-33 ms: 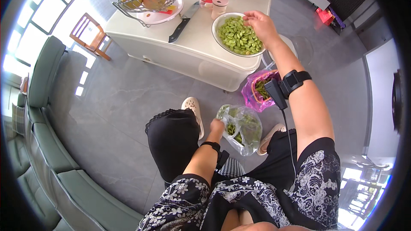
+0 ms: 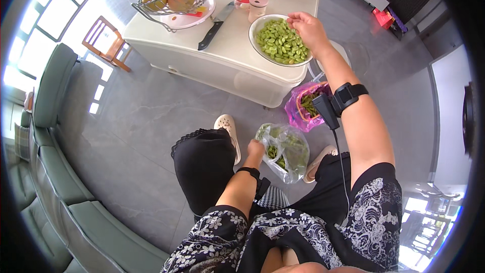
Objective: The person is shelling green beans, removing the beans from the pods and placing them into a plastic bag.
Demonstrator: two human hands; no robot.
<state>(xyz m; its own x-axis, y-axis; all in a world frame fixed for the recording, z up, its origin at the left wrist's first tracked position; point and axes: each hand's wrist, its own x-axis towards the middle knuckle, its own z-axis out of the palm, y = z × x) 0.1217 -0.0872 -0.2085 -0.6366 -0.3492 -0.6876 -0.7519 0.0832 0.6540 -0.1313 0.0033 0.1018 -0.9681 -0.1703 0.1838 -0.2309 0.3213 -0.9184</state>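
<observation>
A white bowl (image 2: pixel 255 46) heaped with shelled green beans (image 2: pixel 281 42) stands at the corner of the cream table. Over its far right rim is my right hand (image 2: pixel 308 29), fingers curled together above the beans; whatever they pinch is hidden. Low between my legs, my left hand (image 2: pixel 256 147) is closed against the left edge of a clear plastic bag (image 2: pixel 294 156). Green pods (image 2: pixel 275 154) show through the bag's opening. What the left fingers hold cannot be made out. A pink plastic bag (image 2: pixel 297 112) with more green pods sits beyond it, beneath my right forearm.
On the cream table (image 2: pixel 232 63) lie a black-handled knife (image 2: pixel 211 35) and a wire fruit basket (image 2: pixel 174 1) with large yellow-green fruit. A pink-lidded jar (image 2: pixel 257 7) stands behind the bowl. A wooden chair (image 2: pixel 107 43) and a green sofa (image 2: pixel 96 222) are to the left.
</observation>
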